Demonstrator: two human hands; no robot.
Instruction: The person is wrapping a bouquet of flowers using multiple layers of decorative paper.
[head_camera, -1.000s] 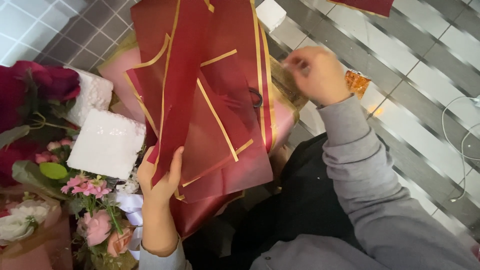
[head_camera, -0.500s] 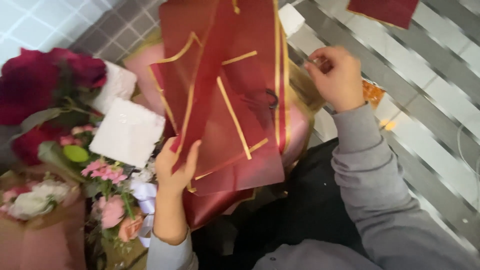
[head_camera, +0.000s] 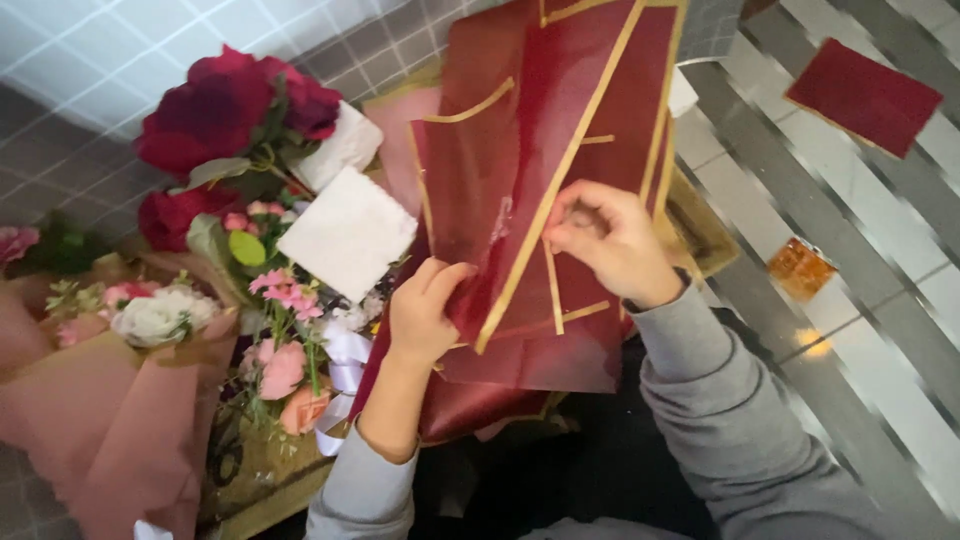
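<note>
Several sheets of dark red wrapping paper with gold edges are held up in front of me. My left hand grips the stack at its lower left edge, thumb on top. My right hand pinches the front sheet near its middle, fingers closed on the paper. Both arms wear grey sleeves.
At the left stand bouquets: dark red roses, pink and white flowers in pink wrap, and white foam blocks. Another red sheet and a small orange packet lie on the striped tiled floor at the right.
My right hand moved from the upper right edge of the sheets down to their middle and pinched the front sheet. The view shifted, showing more of the bouquets.
</note>
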